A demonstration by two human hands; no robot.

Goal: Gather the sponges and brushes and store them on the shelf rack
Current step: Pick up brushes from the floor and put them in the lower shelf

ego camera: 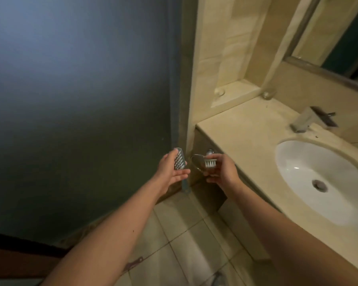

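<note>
My left hand [171, 170] holds a long grey-blue brush [34, 161] with pale bristle tufts facing me; its handle hangs down past my palm, fingers fairly straight and thumb on its top edge. My right hand [221, 169] grips a smaller brush [210, 162] with white bristles pointing down, pinched between thumb and fingers. Both hands are held out in front of me, just left of the vanity's end. No shelf rack or sponge is in view.
A dark frosted glass door [81, 100] fills the left. A beige stone vanity counter [242, 133] with a white basin [318, 178] and chrome tap [304, 120] is on the right. A mirror [343, 38] hangs above. Tiled floor [184, 244] lies below.
</note>
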